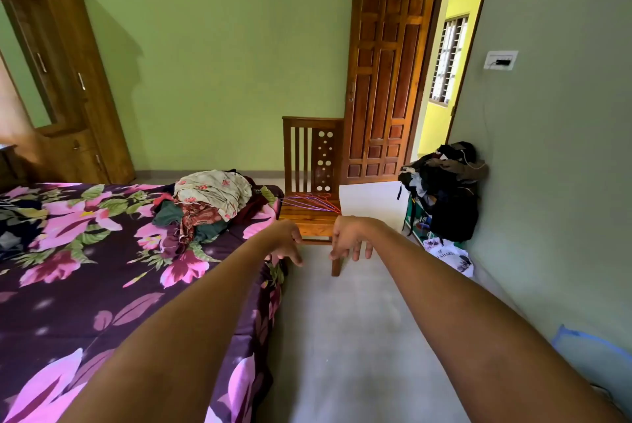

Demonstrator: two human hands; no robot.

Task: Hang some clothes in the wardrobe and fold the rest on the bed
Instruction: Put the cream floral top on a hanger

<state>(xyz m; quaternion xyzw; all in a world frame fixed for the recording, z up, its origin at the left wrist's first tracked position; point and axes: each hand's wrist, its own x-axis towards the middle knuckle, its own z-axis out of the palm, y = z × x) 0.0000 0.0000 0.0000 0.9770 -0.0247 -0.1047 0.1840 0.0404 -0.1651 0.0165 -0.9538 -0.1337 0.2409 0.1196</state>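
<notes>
A heap of mixed clothes point(205, 203) lies at the far end of the bed point(85, 285), which has a dark purple sheet with pink flowers. Several thin wire hangers point(309, 203), purple and red, rest on the seat of a wooden chair point(313, 162) just past the bed's corner. The wooden wardrobe point(68, 80) stands at the far left with its doors closed. Both my arms stretch forward. My left hand point(285, 243) and my right hand point(349, 239) hang in the air in front of the chair, fingers loosely down, holding nothing.
An open wooden door point(383, 80) leads to a yellow room at the right. A white board point(372, 203) leans beside the chair. Dark bags and clothes point(444, 190) pile against the right wall, with a white plastic bag point(449, 256) below. More dark clothes point(13, 217) lie at the bed's left edge.
</notes>
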